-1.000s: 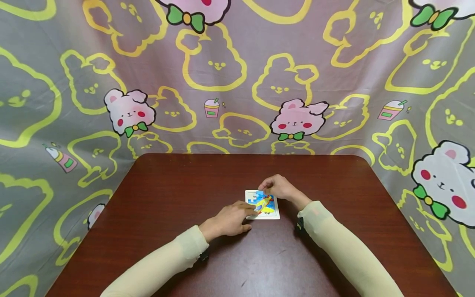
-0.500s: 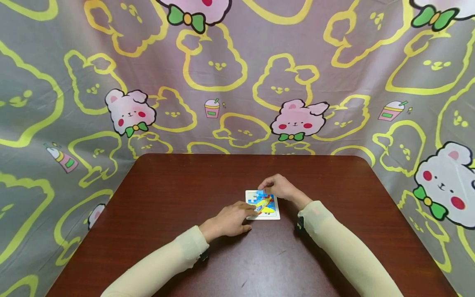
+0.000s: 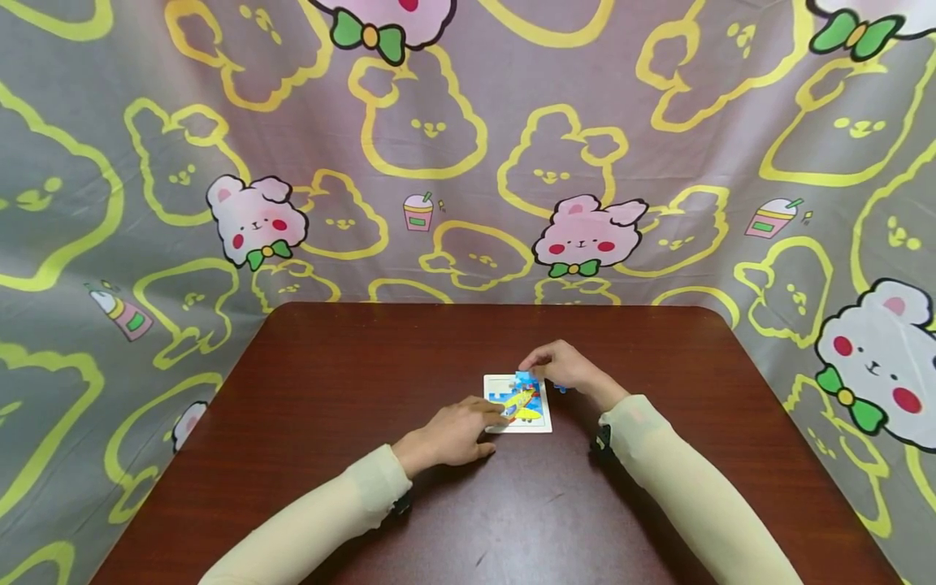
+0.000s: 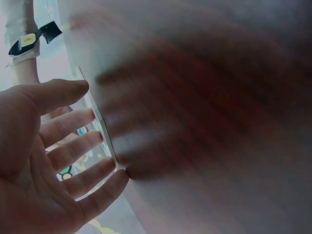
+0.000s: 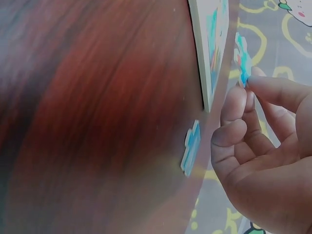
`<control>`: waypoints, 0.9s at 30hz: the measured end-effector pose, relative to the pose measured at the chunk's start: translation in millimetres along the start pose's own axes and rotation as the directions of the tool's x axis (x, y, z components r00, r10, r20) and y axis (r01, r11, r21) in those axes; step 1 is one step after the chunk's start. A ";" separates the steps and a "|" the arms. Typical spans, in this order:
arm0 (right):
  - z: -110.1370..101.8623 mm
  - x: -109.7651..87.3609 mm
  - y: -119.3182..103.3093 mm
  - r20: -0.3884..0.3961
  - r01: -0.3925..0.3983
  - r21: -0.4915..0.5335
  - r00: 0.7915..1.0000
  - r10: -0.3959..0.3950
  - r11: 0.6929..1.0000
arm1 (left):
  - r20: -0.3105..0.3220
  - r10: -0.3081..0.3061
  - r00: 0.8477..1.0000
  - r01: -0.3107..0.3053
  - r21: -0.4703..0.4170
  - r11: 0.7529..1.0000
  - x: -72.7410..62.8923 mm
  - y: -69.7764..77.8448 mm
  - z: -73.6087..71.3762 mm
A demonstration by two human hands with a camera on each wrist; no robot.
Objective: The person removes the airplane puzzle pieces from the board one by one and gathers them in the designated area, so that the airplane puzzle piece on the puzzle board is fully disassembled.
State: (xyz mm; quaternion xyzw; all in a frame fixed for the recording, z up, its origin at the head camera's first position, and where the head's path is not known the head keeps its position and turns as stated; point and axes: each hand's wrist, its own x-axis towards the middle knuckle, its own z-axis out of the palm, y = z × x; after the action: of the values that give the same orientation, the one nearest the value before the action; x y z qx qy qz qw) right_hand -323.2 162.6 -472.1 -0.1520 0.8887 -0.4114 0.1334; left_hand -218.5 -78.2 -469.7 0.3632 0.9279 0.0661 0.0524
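Observation:
A small jigsaw puzzle board [image 3: 539,429] with a white border and a yellow airplane on blue lies on the table. My left hand [image 3: 455,431] rests at its left side, the fingers reaching over the edge; in the left wrist view these fingers [image 4: 73,146] are spread and fairly straight. My right hand [image 3: 566,367] is over the board's far right corner. Between thumb and fingertips it pinches a blue puzzle piece [image 5: 243,61], raised off the board in the right wrist view. A second blue puzzle piece [image 5: 191,148] lies loose on the table beside the board, below the right hand.
The dark reddish-brown wooden table [image 3: 380,357] extends around the board on every side. A grey curtain [image 3: 453,195] with cartoon bears and rabbits hangs behind and along both sides of it. Dark wrist straps [image 3: 603,439] sit at the cuffs of both light sleeves.
My right hand has moved slightly right and up, lifting the pinched blue piece from the board. The loose piece beside the board has come into sight. The left hand has stayed put.

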 end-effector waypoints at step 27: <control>-44.3 -20.7 32.9 -0.003 -0.104 0.011 0.995 0.104 0.994 | -0.004 -0.007 1.000 0.007 0.012 1.000 -0.7 1.1 0.6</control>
State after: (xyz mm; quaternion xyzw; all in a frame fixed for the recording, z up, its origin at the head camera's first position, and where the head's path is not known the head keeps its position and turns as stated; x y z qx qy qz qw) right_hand -325.5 221.2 -467.4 -0.1039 0.8934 -0.4091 0.1538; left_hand -217.1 -77.8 -470.0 0.3602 0.9296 0.0610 0.0485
